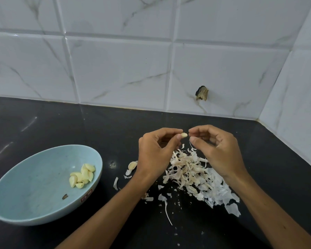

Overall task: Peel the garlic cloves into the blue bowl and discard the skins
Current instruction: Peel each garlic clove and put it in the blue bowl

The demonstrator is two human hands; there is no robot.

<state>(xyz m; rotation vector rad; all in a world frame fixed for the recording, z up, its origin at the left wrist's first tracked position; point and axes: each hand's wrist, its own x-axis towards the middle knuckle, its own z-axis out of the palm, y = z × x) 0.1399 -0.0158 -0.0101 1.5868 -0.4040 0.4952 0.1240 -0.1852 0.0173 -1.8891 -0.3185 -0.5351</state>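
I see the garlic clove [184,135] up in the air over the black counter [61,126], pinched at its near end between the thumb and forefinger of the left hand [156,150]. Its free tip points at the right hand [215,150]. That hand's forefinger and thumb are curled in just beside the tip, a narrow gap apart. I cannot tell whether they hold a shred of skin.

Directly below both hands lies the skin pile [192,169], spread toward the right forearm, with loose flakes scattered nearer me. One unpeeled clove [132,165] sits on the counter just left of the left wrist.

The blue bowl [34,177] stands well apart to the left, with peeled cloves [82,175] heaped against its right inner wall and a dark fleck [65,196] near them. Between the hands and the bowl I see only bare counter and a few skin scraps.
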